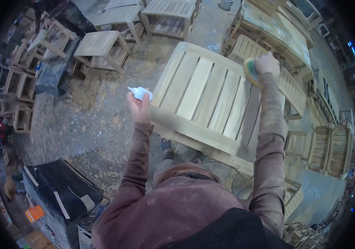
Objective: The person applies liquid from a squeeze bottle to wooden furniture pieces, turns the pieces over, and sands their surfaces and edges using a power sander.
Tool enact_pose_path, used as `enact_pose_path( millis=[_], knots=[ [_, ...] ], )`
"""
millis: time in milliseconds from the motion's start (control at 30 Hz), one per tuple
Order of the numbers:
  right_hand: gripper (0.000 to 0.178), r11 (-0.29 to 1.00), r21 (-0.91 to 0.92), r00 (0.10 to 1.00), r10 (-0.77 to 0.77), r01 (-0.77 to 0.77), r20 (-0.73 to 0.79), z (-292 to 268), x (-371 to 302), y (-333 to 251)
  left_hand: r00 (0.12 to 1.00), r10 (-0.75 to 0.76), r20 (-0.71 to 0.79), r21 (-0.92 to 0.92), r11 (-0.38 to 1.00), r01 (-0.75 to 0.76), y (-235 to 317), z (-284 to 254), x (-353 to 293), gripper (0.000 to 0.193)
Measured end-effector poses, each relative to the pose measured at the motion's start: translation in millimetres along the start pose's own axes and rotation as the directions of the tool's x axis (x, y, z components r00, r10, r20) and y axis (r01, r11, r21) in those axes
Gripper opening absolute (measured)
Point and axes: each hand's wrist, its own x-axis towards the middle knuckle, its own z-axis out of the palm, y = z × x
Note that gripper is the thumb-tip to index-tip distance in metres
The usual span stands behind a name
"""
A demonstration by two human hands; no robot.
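My left hand (pixel 137 108) is closed around a small white squeeze bottle (pixel 142 93) with a narrow nozzle. It is beside the left front corner of a slatted wooden table (pixel 205 93). My right hand (pixel 269 64) grips a round yellow and green disc (pixel 250 71), held upright on its edge near the table's far right side. Whether the disc touches the wood, I cannot tell. Pale and darker slats with gaps between them make up the tabletop.
More slatted wooden tables (pixel 99 42) stand at the back left, and others (pixel 293 93) lie to the right. A dark-covered bench (pixel 63 186) with an orange container (pixel 34 213) is at the lower left. Another person (pixel 67 16) is at the far left. The floor (pixel 87 124) is stained.
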Motion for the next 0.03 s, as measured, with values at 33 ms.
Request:
enact_pose_path(
  millis=[33],
  knots=[
    [0.056,1.000,-0.010,1.000,-0.016,0.016,-0.002,1.0,0.7,-15.6,0.996,-0.059,-0.059,-0.047,0.997,0.056,0.1,-5.4,-2.1,0.043]
  ],
)
